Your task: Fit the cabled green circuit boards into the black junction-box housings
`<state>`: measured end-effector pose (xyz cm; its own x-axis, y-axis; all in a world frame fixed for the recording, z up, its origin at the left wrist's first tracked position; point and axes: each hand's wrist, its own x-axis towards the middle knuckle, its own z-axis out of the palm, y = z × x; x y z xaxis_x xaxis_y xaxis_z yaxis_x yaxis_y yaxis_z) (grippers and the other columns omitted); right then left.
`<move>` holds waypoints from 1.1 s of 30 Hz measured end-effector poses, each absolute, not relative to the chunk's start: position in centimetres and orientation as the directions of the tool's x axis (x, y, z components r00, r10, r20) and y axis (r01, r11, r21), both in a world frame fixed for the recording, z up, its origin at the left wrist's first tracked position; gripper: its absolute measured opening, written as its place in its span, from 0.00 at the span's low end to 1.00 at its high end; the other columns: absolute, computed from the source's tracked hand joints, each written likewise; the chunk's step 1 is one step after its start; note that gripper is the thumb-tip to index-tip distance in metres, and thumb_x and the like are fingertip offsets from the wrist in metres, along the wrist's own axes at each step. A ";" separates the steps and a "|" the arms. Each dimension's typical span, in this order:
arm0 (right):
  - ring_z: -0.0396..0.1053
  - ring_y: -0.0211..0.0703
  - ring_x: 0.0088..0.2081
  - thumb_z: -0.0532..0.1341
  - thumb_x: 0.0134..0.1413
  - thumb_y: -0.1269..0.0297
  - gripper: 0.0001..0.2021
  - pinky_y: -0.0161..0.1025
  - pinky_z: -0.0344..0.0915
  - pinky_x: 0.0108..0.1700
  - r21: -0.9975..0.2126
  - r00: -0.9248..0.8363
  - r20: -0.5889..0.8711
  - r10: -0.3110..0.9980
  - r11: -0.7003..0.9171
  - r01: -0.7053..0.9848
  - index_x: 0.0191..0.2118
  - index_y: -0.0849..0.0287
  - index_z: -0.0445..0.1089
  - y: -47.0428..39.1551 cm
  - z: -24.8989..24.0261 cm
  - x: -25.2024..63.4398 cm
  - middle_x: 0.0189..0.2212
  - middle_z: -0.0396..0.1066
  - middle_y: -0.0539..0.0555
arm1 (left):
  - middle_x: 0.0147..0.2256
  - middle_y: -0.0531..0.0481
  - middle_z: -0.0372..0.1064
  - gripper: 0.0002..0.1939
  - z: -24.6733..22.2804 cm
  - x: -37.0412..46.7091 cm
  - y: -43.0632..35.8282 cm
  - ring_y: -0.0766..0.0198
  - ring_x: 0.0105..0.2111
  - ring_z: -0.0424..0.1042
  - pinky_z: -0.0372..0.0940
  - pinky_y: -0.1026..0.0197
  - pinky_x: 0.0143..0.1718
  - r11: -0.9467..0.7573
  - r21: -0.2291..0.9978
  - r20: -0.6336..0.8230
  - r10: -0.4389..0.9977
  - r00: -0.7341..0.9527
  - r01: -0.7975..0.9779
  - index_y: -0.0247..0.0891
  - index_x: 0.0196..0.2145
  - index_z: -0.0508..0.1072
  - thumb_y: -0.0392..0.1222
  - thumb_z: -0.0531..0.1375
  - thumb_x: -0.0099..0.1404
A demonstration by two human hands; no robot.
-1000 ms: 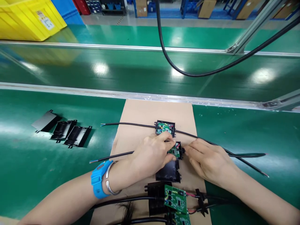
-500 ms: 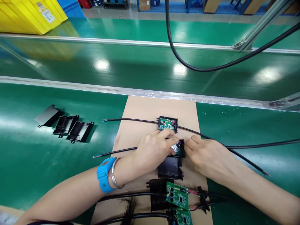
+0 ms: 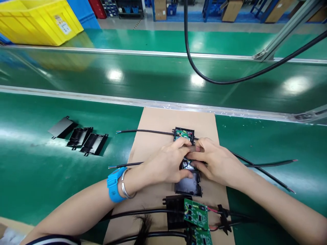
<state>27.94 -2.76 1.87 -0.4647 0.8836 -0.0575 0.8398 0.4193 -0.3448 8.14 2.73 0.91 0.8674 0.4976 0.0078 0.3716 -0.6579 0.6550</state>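
Label (image 3: pixel 62 24) on the yellow bin (image 3: pixel 38 29) carries print too small to read; so do the marks on the blue wristband (image 3: pixel 114 185).

Three loose black casings (image 3: pixel 94 144) lie on the green worktop (image 3: pixel 51 170) at the left, one with its flat side up and two with their hollows up. Four circuit boards show in all: one green board (image 3: pixel 184 134) sits in an upper casing (image 3: pixel 176 139) on the cardboard sheet (image 3: pixel 158 117), one glossy board (image 3: pixel 188 165) is partly hidden under the fingers, and two green boards (image 3: pixel 196 214) overlap at the bottom edge, the higher one partly over a black case (image 3: pixel 176 223).

Both hands are close together over the glossy board, just below the upper casing. The left hand (image 3: pixel 167 163) has its fingers bent at the board's upper side and its thumb on a dark shell (image 3: pixel 187 186) just below. The right hand (image 3: pixel 214 160) reaches in from the other side, fingertips at the board; whether either is clamped on it, I cannot tell.

Two black cables (image 3: pixel 143 131) end at the left in bare coloured wires; two cable ends (image 3: pixel 283 162) show at the right. One silver bracelet (image 3: pixel 124 185) circles the left wrist, beside the wristband.
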 end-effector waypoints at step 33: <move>0.66 0.48 0.46 0.59 0.56 0.66 0.13 0.45 0.63 0.49 -0.445 -0.275 0.045 0.960 0.266 0.855 0.47 0.59 0.70 -4.0 0.8 28.4 0.41 0.71 0.55 | 0.51 0.43 0.65 0.20 2.2 5.3 4.7 0.58 0.48 0.67 0.67 0.55 0.49 -0.872 0.412 -0.024 0.280 0.960 0.265 0.38 0.53 0.65 0.50 0.56 0.68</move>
<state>28.38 -3.98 0.78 -0.2749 0.9604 0.0455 0.8553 0.2659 -0.4448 5.32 4.71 2.24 0.9597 0.2800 -0.0241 0.2647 -0.8718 0.4122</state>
